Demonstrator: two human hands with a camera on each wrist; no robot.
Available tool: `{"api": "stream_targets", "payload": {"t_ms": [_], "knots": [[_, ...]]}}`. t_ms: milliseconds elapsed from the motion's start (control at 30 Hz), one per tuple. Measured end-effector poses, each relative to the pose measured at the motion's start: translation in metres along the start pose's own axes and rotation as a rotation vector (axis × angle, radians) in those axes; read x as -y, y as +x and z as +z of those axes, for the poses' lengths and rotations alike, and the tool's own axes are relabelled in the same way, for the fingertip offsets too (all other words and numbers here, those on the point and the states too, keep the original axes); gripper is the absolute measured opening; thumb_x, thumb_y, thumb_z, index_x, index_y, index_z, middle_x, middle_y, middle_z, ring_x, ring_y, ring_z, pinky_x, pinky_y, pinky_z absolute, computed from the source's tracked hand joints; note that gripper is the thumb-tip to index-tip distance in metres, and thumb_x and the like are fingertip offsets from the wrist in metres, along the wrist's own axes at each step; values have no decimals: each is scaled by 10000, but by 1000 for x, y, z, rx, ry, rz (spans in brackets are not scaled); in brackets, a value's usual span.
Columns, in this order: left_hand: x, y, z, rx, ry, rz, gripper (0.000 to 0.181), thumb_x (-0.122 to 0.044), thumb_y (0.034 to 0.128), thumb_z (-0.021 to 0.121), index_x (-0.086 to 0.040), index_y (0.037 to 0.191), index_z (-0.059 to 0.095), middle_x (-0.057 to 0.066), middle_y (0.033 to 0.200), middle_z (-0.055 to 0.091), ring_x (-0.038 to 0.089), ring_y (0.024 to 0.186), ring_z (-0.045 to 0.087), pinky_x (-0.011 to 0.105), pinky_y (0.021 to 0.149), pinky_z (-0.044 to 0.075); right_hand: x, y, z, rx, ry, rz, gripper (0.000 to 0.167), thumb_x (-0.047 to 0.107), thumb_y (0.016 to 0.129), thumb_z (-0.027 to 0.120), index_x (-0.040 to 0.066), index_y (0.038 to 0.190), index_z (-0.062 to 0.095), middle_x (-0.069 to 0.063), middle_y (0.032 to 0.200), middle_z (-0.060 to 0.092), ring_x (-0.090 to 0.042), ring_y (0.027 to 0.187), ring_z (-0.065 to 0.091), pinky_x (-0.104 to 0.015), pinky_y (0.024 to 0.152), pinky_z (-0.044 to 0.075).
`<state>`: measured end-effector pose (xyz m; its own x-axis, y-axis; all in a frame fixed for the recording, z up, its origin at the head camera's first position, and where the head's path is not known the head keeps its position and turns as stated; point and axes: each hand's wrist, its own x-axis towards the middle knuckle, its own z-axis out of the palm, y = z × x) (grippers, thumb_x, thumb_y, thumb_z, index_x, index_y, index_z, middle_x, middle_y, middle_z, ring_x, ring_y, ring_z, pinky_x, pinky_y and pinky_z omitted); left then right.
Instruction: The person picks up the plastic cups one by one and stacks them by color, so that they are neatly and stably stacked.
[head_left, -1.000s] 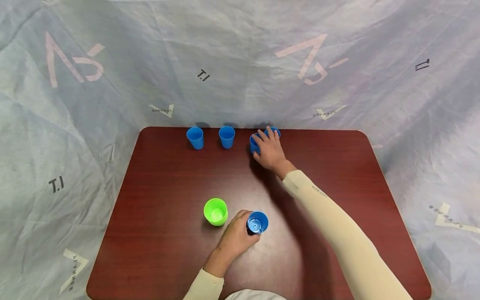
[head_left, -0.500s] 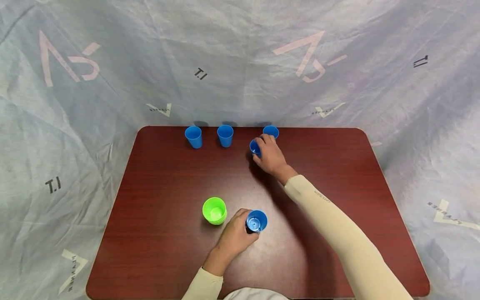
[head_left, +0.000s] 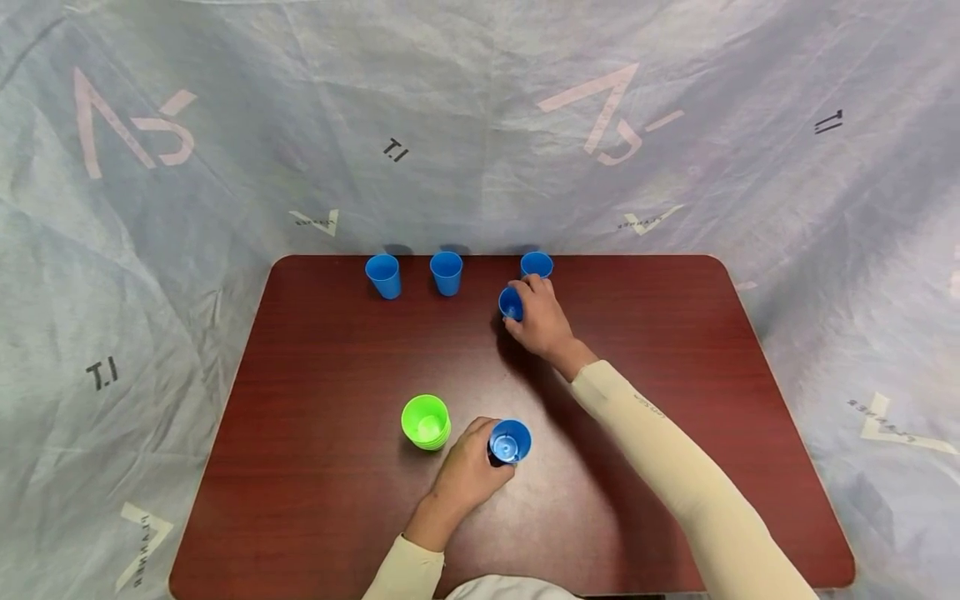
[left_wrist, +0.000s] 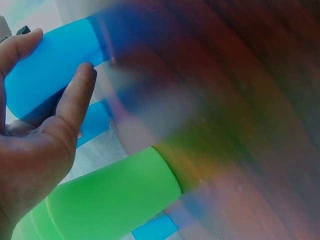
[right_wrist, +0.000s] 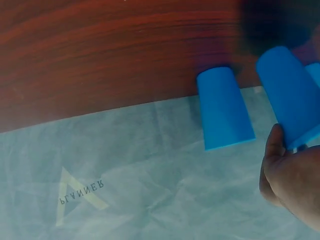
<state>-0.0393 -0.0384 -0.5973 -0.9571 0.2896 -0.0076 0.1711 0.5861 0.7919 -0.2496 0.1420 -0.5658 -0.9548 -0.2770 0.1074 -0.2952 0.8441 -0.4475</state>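
Near the front of the table, my left hand [head_left: 470,473] grips a blue cup [head_left: 510,442] whose mouth faces up; the left wrist view shows thumb and fingers round this cup [left_wrist: 55,65]. A stack of green cups [head_left: 426,422] stands just left of that hand. Toward the back, my right hand [head_left: 542,320] holds another blue cup [head_left: 511,303] by its rim. In the right wrist view the fingers of this hand [right_wrist: 292,177] touch the wide end of the cup [right_wrist: 290,95]. Right behind it stands a blue cup [head_left: 536,265].
Two more blue cups, the left one [head_left: 384,276] and its neighbour [head_left: 447,273], stand upright along the back edge of the dark red table [head_left: 322,358]. A grey printed cloth [head_left: 450,192] hangs behind and at both sides.
My right hand has closed from spread fingers to a grip on the blue cup, which has shifted slightly toward me. My left hand keeps its grip. The head view has shifted slightly.
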Motion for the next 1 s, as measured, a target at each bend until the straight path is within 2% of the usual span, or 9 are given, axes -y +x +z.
{"api": "stream_targets", "payload": {"t_ms": [267, 533, 833, 1000], "knots": [[2, 0, 0, -3, -8, 10, 574, -138, 786, 893, -78, 1311, 667, 58, 1255, 690, 253, 1170, 704, 476, 1049, 564, 12, -16, -2, -57, 34, -36, 668, 241, 868, 876, 35, 1416, 555, -177, 1390, 524, -373, 1317, 495, -555, 1033, 574], [2, -1, 1, -10, -14, 24, 567, -124, 781, 893, -70, 1299, 670, 69, 1239, 694, 264, 1152, 709, 478, 1036, 567, 21, -31, -14, -94, 47, -68, 639, 236, 843, 900, 70, 1351, 550, -163, 1306, 509, -354, 1248, 504, -534, 983, 593], [5, -1, 0, 20, -34, -22, 578, -173, 805, 895, -103, 1330, 663, 41, 1276, 686, 228, 1197, 692, 481, 1072, 554, 35, -55, -31, -201, 109, -123, 622, 194, 808, 924, 55, 1293, 560, -174, 1222, 492, -353, 1156, 484, -529, 922, 555], [6, -1, 1, 18, -45, -16, 572, -173, 799, 897, -107, 1320, 669, 36, 1268, 689, 219, 1188, 694, 475, 1071, 554, 38, -61, -36, -226, 111, -149, 624, 194, 791, 935, 58, 1272, 561, -174, 1206, 491, -351, 1132, 485, -521, 910, 543]]}}
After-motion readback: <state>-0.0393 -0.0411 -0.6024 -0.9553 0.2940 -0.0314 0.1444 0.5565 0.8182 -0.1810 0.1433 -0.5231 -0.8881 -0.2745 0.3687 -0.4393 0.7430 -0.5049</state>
